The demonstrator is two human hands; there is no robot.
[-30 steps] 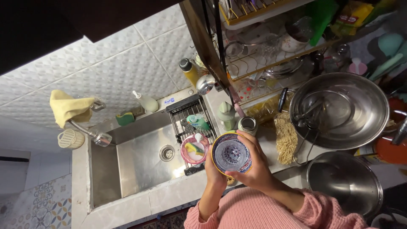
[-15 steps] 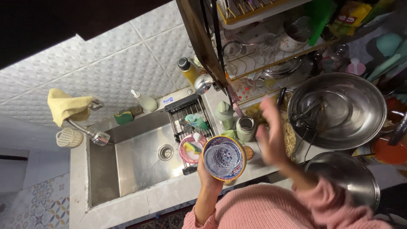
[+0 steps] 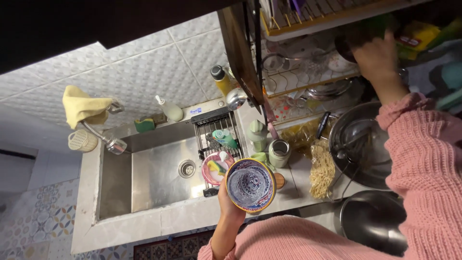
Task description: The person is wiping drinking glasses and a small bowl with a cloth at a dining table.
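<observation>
Pink sleeve: knitted pink sleeve (image 3: 423, 159) fills the right foreground, the arm raised toward the shelves.
Left hand: left hand (image 3: 226, 204) cups the patterned bowl (image 3: 250, 185) from below and the left, fingers curled round its side, holding it level over the counter edge just right of the sink.
Bowl: blue-patterned inside, yellow rim, mouth up; a clear glass (image 3: 249, 183) seems to sit inside it, though the two are hard to separate.
Right hand: right hand (image 3: 377, 58) is up at the wire dish rack (image 3: 308, 72), fingers bent among the stacked crockery; whether it grips anything I cannot tell, since the fingertips are lost in shadow.
Change: a second ago both hands held the bowl; half a second ago the right was a blur over the counter; now it has reached the rack, and the bowl has drifted a little left and lower.
Counter: noodles (image 3: 322, 168) lie beside a green jar (image 3: 279, 153); the big steel basin (image 3: 358, 144) is half covered by the sleeve, and a steel pot (image 3: 370, 221) is cut off at the lower edge.
Sink: steel sink (image 3: 154, 175) with a pink dish (image 3: 216, 168) on its black rack; a yellow cloth (image 3: 84, 106) hangs over the tap.
</observation>
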